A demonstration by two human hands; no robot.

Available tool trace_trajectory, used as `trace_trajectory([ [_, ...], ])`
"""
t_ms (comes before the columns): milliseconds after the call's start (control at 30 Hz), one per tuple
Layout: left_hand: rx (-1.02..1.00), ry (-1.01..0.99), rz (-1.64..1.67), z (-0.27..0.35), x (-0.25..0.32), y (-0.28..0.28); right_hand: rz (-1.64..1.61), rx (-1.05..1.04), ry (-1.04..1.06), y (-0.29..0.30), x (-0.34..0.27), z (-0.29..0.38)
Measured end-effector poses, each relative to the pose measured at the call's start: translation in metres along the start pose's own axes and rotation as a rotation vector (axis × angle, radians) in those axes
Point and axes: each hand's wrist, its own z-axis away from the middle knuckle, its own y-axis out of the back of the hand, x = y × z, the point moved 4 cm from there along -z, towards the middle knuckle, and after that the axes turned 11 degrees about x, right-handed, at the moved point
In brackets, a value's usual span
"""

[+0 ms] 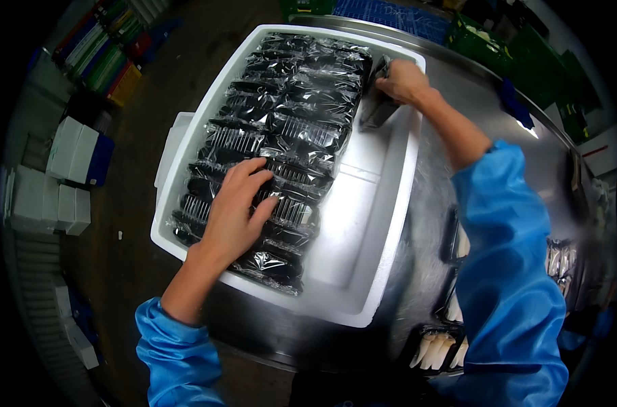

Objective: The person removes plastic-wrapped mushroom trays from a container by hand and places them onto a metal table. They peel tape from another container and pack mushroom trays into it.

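Note:
A white foam box (390, 244) stands on a steel table before me. Two columns of black plastic trays (308, 129), wrapped in clear film and set on edge, fill its left and middle part. At the far right corner, my right hand (402, 81) grips another black wrapped tray (377, 109), tilted against the inside of the box. My left hand (242, 203) rests on the packed trays with its fingers apart, holding nothing. To the right, partly behind my right sleeve, wrapped trays of pale mushrooms (436, 351) lie on the table.
The steel table (425, 203) has a raised rim along its far side. Green crates (479, 43) and a blue plastic grid (392, 18) are beyond it. White foam boxes (74, 150) and stacked coloured crates (97, 56) stand at the left over a dark floor.

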Motion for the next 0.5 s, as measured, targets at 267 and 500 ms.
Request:
trace_trajectory([
  [267,0.087,0.102,-0.019,0.044,0.008,0.021,-0.426,0.384,0.302,0.131,0.094,0.047],
  [500,0.139,0.140,-0.099,0.055,0.046,-0.009,-0.439,0.473,0.199,0.151,0.255,0.127],
])
